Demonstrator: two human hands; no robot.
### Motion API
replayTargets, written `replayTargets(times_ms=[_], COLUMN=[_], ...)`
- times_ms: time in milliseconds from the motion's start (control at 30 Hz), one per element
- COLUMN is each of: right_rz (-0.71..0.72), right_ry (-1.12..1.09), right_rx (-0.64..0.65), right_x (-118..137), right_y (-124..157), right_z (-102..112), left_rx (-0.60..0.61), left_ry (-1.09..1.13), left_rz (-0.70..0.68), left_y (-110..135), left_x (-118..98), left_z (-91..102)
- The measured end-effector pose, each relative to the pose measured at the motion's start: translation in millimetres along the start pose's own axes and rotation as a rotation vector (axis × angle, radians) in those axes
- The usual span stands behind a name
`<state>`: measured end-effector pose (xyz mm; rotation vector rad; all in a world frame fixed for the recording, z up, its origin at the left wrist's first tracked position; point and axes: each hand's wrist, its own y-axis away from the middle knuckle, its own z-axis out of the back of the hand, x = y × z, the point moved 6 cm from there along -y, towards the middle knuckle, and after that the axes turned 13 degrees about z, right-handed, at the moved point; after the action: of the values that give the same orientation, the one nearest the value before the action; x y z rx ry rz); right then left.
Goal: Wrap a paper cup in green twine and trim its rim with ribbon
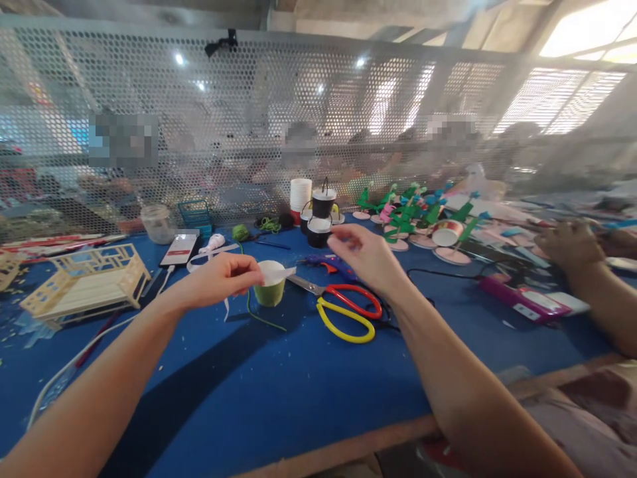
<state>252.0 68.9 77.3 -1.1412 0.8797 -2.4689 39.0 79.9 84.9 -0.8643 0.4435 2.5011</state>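
My left hand (226, 277) is closed in a pinch over the rim of a small green-wrapped paper cup (271, 294). A thin white strip (284, 272) runs out from its fingertips across the cup's mouth. Loosely curled, my right hand (362, 255) hovers above a blue glue gun (338, 267), its fingers a little apart and nothing visible in them. Between the hands lie scissors with one red and one yellow handle (348, 337). Green yarn (266, 322) trails beside the cup toward a green ball (240, 232).
Black mini buckets (319, 234) and stacked white cups (300, 194) stand behind. Left are a wooden model bed (84, 282), a phone (180, 249) and a white cable. Green paper figures (418, 216) and a purple power strip (525, 300) are right, near a co-worker's hand (570, 249).
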Motion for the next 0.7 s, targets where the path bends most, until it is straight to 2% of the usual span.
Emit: replayTargets(times_ms=[67,133,200,467,700], right_rz=[0.03,0.011,-0.032,-0.19,-0.302], right_ry=[-0.311,-0.426,-0.489,-0.58,-0.64], right_rx=[0.201,0.353,0.42,0.463,0.429], right_x=[16.8,29.9,35.3,21.7,12.7], right_y=[9.0,20.1,28.0,38.2,43.5], right_z=[-24.0,-43.7,-56.5,-80.5,-87.9], left_rx=[0.056,0.087,0.092,0.065,0.173], left_ry=[-0.025,-0.047,-0.057,-0.016,0.023], left_rz=[0.014,0.03,0.046,0.162,0.184], left_y=[-0.3,-0.6,-0.9,-7.0,-8.4], left_x=[-0.2,0.3,1.4,25.0,35.9], left_z=[-5.4,-8.4,-8.1,3.3,0.4])
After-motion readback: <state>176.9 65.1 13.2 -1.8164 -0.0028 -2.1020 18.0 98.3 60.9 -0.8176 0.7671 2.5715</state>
